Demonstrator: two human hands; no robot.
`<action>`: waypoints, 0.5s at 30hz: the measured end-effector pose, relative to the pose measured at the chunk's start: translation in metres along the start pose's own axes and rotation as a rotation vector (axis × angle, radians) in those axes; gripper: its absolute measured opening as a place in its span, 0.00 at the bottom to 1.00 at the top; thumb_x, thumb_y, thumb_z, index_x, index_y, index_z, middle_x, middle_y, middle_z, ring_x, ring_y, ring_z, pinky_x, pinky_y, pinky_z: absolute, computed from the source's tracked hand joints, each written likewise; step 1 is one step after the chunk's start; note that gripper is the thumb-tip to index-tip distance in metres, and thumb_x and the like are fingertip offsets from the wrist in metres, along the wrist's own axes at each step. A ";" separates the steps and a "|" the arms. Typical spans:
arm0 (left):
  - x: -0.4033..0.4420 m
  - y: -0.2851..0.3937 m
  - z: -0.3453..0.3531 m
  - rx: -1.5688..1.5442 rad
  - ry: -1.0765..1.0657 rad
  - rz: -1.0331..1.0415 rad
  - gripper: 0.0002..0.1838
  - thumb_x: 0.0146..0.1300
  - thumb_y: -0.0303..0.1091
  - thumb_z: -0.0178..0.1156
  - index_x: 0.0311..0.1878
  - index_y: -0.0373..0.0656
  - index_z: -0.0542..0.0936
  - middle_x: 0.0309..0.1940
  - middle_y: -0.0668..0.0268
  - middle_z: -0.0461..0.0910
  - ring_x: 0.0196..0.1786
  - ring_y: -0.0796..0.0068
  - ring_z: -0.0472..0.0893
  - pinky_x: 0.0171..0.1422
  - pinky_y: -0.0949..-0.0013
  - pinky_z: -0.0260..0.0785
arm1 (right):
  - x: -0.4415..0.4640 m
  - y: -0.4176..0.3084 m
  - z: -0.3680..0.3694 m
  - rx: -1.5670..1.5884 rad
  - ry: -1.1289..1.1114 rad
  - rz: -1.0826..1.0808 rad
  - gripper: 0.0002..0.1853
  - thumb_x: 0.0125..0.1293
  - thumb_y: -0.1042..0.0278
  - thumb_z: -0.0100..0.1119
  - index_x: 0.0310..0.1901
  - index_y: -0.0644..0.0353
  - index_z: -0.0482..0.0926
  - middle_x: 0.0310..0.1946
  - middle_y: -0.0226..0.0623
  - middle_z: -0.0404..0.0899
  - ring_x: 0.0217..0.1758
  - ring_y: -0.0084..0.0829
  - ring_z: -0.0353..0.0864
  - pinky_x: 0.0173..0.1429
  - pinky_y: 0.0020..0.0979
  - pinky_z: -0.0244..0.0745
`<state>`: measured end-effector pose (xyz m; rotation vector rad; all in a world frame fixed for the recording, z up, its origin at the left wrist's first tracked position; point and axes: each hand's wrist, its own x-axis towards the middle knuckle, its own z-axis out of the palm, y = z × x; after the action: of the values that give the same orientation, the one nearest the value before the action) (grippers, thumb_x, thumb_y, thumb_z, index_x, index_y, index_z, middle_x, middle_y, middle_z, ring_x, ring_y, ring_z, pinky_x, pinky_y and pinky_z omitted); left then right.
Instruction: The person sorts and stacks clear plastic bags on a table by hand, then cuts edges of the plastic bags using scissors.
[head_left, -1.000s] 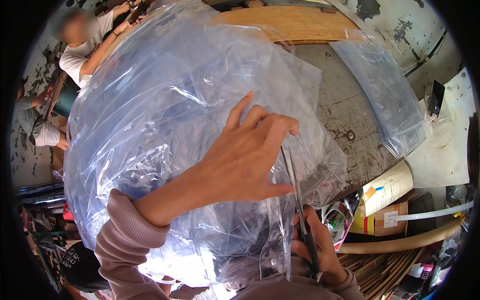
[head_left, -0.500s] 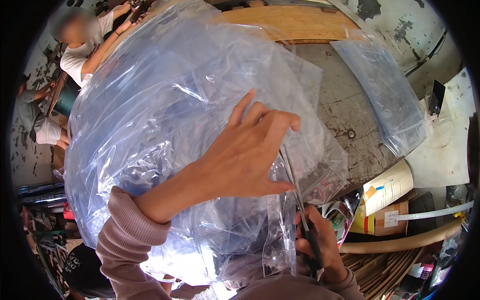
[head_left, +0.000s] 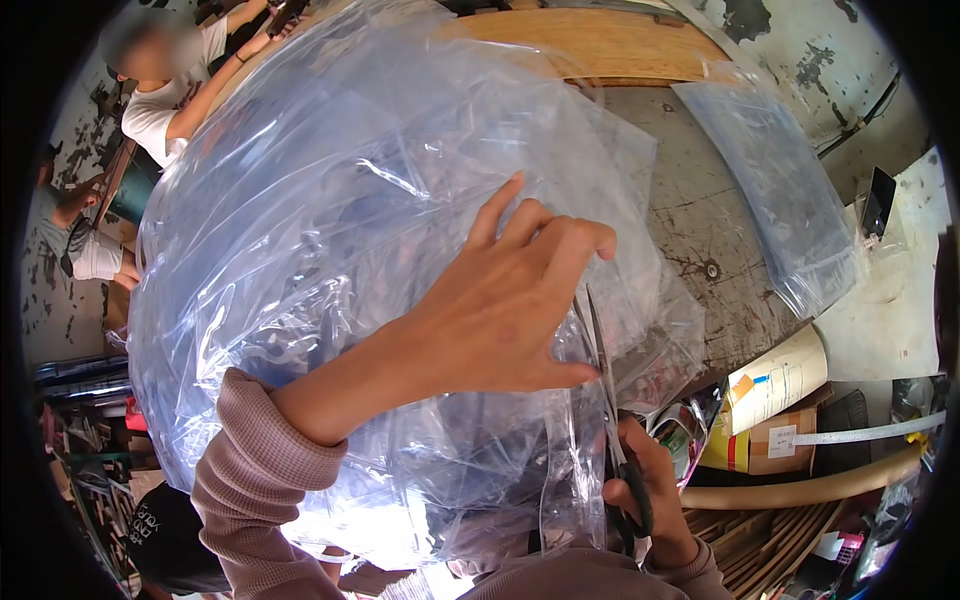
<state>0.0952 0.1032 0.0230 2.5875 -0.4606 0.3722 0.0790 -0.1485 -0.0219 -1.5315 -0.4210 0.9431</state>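
A big, crinkled heap of clear plastic sheeting [head_left: 330, 220] covers most of the work surface before me. My left hand [head_left: 505, 300] rests on it with the fingers spread and the thumb stretched toward the scissors. Those scissors [head_left: 610, 400], metal-bladed with black handles, are held in my right hand [head_left: 655, 480] at the sheet's near right side. Their blades point away from me, slightly apart, just right of my left thumb. A narrow strip of the plastic [head_left: 572, 470] hangs down beside the scissors toward my body. Some of my right fingers are hidden by the handles.
A folded stack of clear plastic [head_left: 780, 190] lies on the scratched table [head_left: 695, 210] at the right. Beyond it is a dark phone [head_left: 878, 200]. A cardboard box [head_left: 780, 437] stands lower right. Two people are at the upper left; a black cap [head_left: 165, 535] shows lower left.
The scissor blades and handles have opened a little wider. The whole view has shifted slightly; my left hand keeps the same spread pose on the plastic.
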 end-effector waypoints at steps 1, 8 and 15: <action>0.000 0.000 0.000 -0.002 0.004 0.004 0.41 0.38 0.50 0.74 0.52 0.40 0.65 0.29 0.67 0.65 0.44 0.64 0.70 0.73 0.40 0.41 | 0.000 0.001 0.000 0.007 -0.005 -0.018 0.28 0.51 0.51 0.72 0.44 0.62 0.71 0.22 0.28 0.74 0.25 0.15 0.71 0.29 0.19 0.62; 0.000 0.000 0.000 -0.012 0.007 0.000 0.41 0.38 0.50 0.74 0.52 0.40 0.65 0.29 0.67 0.65 0.43 0.64 0.70 0.73 0.41 0.41 | 0.003 0.007 0.003 0.167 -0.016 -0.091 0.32 0.52 0.43 0.68 0.44 0.64 0.69 0.23 0.26 0.69 0.27 0.16 0.65 0.32 0.21 0.58; 0.000 0.002 -0.001 -0.012 0.002 0.000 0.41 0.38 0.50 0.74 0.52 0.40 0.65 0.28 0.67 0.64 0.42 0.66 0.70 0.73 0.42 0.41 | 0.006 0.002 0.006 0.133 -0.007 -0.096 0.31 0.54 0.42 0.65 0.44 0.63 0.68 0.23 0.24 0.64 0.28 0.16 0.59 0.32 0.22 0.52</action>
<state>0.0943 0.1023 0.0242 2.5754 -0.4604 0.3709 0.0774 -0.1406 -0.0248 -1.3758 -0.4244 0.8850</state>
